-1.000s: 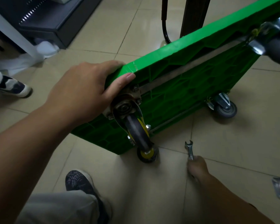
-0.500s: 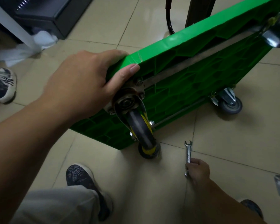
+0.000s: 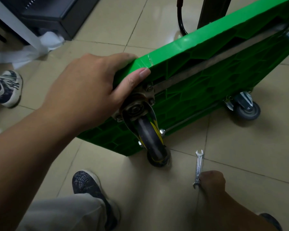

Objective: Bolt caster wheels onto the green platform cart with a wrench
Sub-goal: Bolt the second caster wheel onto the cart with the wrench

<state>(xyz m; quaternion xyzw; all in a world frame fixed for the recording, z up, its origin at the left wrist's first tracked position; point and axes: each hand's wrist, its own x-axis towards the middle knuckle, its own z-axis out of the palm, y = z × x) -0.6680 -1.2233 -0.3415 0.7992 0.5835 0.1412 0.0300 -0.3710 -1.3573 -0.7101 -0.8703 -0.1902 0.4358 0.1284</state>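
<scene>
Your left hand (image 3: 90, 87) is gripping the near corner of the green cart (image 3: 207, 77), fingers curled over its top edge and thumb pressing the ribbed underside. The cart is standing tilted on edge on the tile floor (image 3: 249, 164), underside facing you. A caster wheel (image 3: 148, 139) is sitting just below your thumb, and a second caster (image 3: 247, 107) is showing farther right. Your right hand (image 3: 212, 180) is pinching the wrench (image 3: 198, 164) by its lower end, down at the floor near the first caster.

Right hand (image 3: 212, 182) slid back along the wrench (image 3: 198, 165).
</scene>
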